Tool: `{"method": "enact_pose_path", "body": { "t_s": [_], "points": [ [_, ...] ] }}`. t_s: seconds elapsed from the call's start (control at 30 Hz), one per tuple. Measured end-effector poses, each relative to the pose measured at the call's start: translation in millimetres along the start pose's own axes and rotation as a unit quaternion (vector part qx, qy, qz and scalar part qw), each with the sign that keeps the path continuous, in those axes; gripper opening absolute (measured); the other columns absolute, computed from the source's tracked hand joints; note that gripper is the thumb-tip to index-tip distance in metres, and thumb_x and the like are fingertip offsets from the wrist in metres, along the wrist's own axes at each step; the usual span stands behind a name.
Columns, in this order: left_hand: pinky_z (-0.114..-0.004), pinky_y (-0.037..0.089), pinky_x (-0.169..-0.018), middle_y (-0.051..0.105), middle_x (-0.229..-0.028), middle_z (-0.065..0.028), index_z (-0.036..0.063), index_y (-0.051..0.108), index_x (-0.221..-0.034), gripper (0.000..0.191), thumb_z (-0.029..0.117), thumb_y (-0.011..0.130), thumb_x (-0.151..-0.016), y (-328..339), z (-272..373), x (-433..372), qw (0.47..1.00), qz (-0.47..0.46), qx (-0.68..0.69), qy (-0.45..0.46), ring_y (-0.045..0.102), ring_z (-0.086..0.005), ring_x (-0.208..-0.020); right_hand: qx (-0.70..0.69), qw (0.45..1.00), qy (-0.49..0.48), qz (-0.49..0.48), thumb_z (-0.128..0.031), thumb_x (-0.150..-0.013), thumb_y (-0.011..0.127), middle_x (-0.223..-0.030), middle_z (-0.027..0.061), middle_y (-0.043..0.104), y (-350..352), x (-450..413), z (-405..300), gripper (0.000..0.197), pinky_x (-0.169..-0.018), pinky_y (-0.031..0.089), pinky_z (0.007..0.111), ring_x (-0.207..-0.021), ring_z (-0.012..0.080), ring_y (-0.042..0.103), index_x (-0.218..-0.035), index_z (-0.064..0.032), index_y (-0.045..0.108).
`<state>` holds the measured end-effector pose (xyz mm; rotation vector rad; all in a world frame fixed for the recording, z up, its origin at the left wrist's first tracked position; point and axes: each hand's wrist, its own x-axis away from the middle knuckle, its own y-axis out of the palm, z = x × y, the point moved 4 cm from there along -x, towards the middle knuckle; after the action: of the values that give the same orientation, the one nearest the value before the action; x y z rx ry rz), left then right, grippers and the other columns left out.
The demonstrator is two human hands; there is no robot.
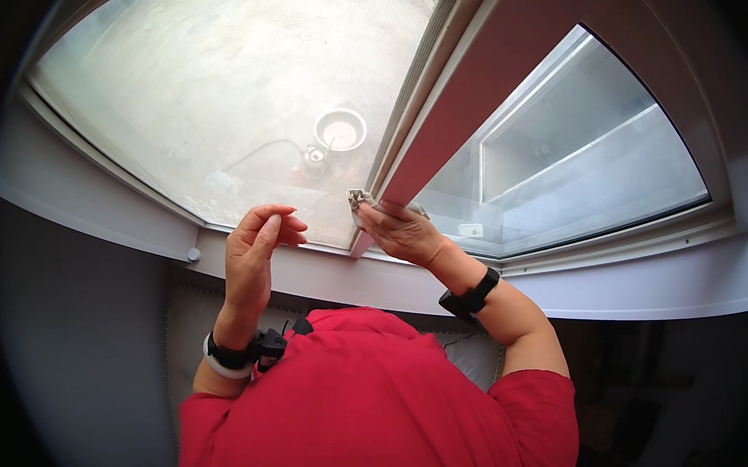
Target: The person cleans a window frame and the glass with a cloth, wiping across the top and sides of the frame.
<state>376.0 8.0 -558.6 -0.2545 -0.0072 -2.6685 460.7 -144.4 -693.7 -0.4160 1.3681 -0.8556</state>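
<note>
Wrapped around the lower part of the white window frame's upright (434, 118) is a folded beige cloth (355, 200), gripped by my right hand (403, 234). Part of the cloth is hidden under the palm and fingers. My left hand (254, 242) is raised in front of the mesh-screened window pane (229, 83), its fingers loosely bent and the thumb near the fingertips; nothing shows in it. To the right of the upright is a glass pane (544, 173) in a wide frame.
A white sill (345, 280) curves below the window, with a small round white knob (194, 254) at its left. Beyond the mesh lie a round basin (340, 129) and a small object with a cord (314, 155). A grey padded surface (192, 315) is below the sill.
</note>
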Motion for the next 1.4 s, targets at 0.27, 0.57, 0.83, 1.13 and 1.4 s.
{"method": "enact_pose_path", "body": {
  "t_s": [0.27, 0.57, 0.83, 1.13, 1.4],
  "points": [
    [-0.026, 0.046, -0.07, 0.063, -0.083, -0.0099, -0.0017, 0.057, -0.104, 0.022, 0.013, 0.045, -0.093, -10, -5, -12, 0.999, 0.0, -0.036, -0.018, 0.059, -0.0137, -0.074, 0.08, 0.994, 0.034, 0.064, -0.024, -0.077, 0.066, -0.095, -0.0044, 0.059, -89, -88, 119, 0.014, -0.11, 0.015, 0.046, -0.105, 0.0124, 0.051, -0.086, -0.0148, 0.062],
    [-0.026, 0.046, -0.071, 0.064, -0.084, -0.0097, -0.0023, 0.057, -0.103, 0.022, 0.013, 0.044, -0.093, -94, -31, -20, 0.999, 0.027, 0.009, 0.016, 0.059, -0.0137, -0.073, 0.088, 0.992, 0.017, -0.094, -0.012, -0.074, 0.059, -0.079, 0.0036, 0.059, -67, -130, 91, 0.008, -0.109, 0.022, 0.046, -0.09, 0.016, 0.055, -0.075, -0.0062, 0.065],
    [-0.024, 0.046, -0.069, 0.063, -0.083, -0.0078, -0.0011, 0.058, -0.102, 0.021, 0.013, 0.044, -0.094, -208, 101, -16, 0.984, 0.065, 0.16, 0.053, 0.058, -0.0121, -0.073, 0.128, 0.928, -0.081, -0.341, -0.004, -0.075, 0.051, -0.074, 0.008, 0.055, -88, -241, 51, 0.023, -0.108, 0.026, 0.04, -0.085, 0.0181, 0.052, -0.092, 0.0053, 0.063],
    [-0.024, 0.046, -0.07, 0.063, -0.083, -0.0066, 0.0007, 0.058, -0.103, 0.021, 0.014, 0.044, -0.094, -398, 26, 12, 0.939, 0.11, 0.319, 0.073, 0.058, -0.0108, -0.073, 0.216, 0.797, -0.154, -0.543, -0.007, -0.069, 0.053, -0.071, 0.0125, 0.062, 2, -253, -43, 0.017, -0.092, 0.037, 0.035, -0.085, 0.0237, 0.054, -0.073, 0.0034, 0.066],
    [-0.024, 0.045, -0.069, 0.064, -0.084, -0.0059, 0.0018, 0.058, -0.103, 0.021, 0.015, 0.044, -0.094, -475, -89, 8, 0.925, 0.096, 0.368, 0.006, 0.058, -0.0106, -0.072, 0.186, 0.668, 0.069, -0.717, -0.01, -0.074, 0.059, -0.073, 0.0066, 0.064, 110, -215, -82, 0.015, -0.072, 0.044, 0.033, -0.072, 0.0171, 0.059, -0.084, -0.009, 0.07]
  ]
}}
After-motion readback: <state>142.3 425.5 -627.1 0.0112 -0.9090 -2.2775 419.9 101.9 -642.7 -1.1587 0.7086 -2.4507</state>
